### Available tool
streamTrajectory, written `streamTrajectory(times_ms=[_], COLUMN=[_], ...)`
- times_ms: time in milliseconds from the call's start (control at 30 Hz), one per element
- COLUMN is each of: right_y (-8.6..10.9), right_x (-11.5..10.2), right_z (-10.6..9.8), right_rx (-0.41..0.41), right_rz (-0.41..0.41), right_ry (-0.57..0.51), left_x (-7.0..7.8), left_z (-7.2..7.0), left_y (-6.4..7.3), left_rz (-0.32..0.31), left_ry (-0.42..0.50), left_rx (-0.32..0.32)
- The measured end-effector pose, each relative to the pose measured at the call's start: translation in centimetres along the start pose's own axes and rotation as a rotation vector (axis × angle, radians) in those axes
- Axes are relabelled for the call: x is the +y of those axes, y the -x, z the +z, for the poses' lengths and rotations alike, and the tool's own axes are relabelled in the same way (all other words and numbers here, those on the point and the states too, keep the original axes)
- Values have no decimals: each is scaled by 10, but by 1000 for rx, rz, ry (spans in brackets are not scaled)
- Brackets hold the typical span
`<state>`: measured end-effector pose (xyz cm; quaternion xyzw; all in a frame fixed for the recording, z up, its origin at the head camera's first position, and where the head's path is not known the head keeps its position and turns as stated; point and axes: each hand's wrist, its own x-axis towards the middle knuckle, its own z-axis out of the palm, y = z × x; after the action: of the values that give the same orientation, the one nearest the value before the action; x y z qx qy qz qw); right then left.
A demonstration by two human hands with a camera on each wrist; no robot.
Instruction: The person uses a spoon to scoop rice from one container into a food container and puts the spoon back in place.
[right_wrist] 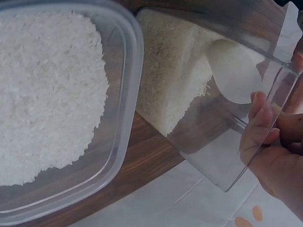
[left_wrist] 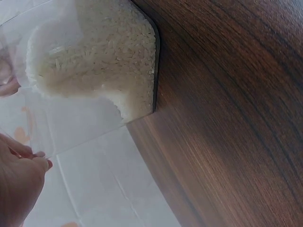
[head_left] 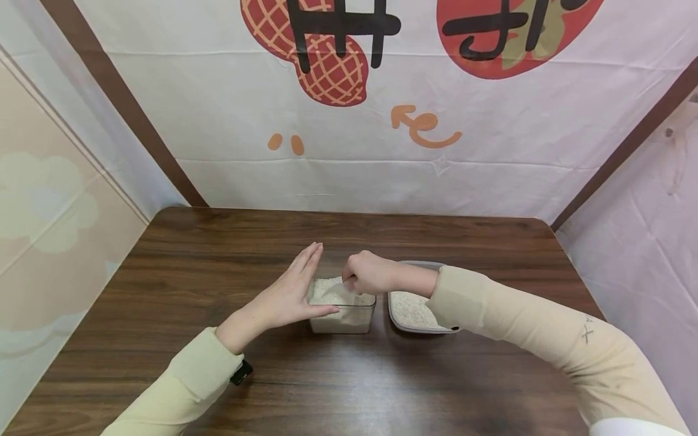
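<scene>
A clear rectangular container (head_left: 340, 319) of white rice (right_wrist: 175, 61) stands on the table. My left hand (head_left: 286, 297) lies along its left side, fingers straight toward the back and thumb across the front rim. In the left wrist view, my left fingertips (left_wrist: 43, 161) are right at the clear wall. My right hand (head_left: 371, 272) is over the container's opening, its fingers curled round the handle of a white spoon (right_wrist: 234, 71). The spoon's rounded bowl is inside the container, close to the rice; its handle is mostly hidden by my fingers.
A second, shallower translucent tub (head_left: 417, 330) of rice stands just right of the container, partly under my right forearm. The brown wooden table (head_left: 272, 387) extends around both. A printed cloth (head_left: 240, 175) hangs behind its far edge.
</scene>
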<state>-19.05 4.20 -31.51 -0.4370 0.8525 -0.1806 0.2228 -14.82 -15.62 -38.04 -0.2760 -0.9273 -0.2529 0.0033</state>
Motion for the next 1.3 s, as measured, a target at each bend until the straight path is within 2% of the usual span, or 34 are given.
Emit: streamTrajectory(times_ms=[167, 400, 633, 733, 867, 1067, 1300], right_y=[-2, -2, 1, 3, 8, 17, 26], right_x=[-1, -3, -6, -8, -9, -5, 2], right_z=[-5, -12, -14, -13, -14, -12, -5], right_rx=[-20, -27, 7, 37, 63, 111, 165], right_rz=[131, 270, 408, 424, 440, 493, 482], right_ry=[-78, -145, -268, -337, -376, -572, -736], left_x=[0, 0, -1, -1, -1, -1, -2], left_z=[-1, 0, 0, -1, 0, -1, 0], left_y=[0, 0, 1, 1, 1, 0, -2], left_rz=[-2, 5, 10, 11, 17, 15, 28], left_ry=[3, 1, -4, -7, -12, -15, -26], left_rx=[2, 12, 15, 17, 18, 23, 17])
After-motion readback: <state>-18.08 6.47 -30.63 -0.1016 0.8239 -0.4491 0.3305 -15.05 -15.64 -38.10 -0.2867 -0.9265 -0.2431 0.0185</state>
